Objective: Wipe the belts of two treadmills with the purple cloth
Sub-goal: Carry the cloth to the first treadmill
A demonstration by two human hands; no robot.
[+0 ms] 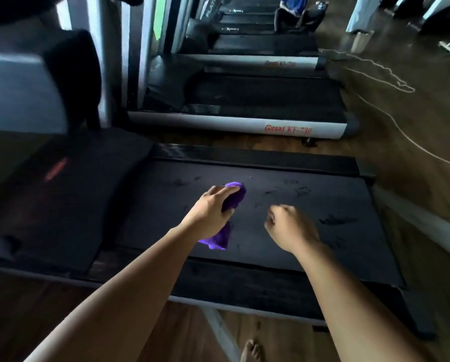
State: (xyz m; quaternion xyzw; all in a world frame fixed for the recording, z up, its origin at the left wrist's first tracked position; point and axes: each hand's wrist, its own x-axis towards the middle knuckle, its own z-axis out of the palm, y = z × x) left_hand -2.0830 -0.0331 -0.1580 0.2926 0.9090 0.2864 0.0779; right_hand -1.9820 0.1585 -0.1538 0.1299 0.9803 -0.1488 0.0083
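Your left hand (208,207) holds the cloth (234,197) over the near belt (323,231), right hand (289,226) just beside; second treadmill (244,100) behind.

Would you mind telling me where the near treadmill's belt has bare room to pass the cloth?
The belt lies bare between the right hand and its rear end, and between the left hand and the motor cover. Mid-belt is crowded: the left hand grips the purple cloth, the right hand close beside.

The left hand (210,209) covers the middle of the purple cloth (236,195); only its two ends show. The console (20,90) at upper left is blurred and cropped by the frame edge, as is the distant person (293,11) at top.
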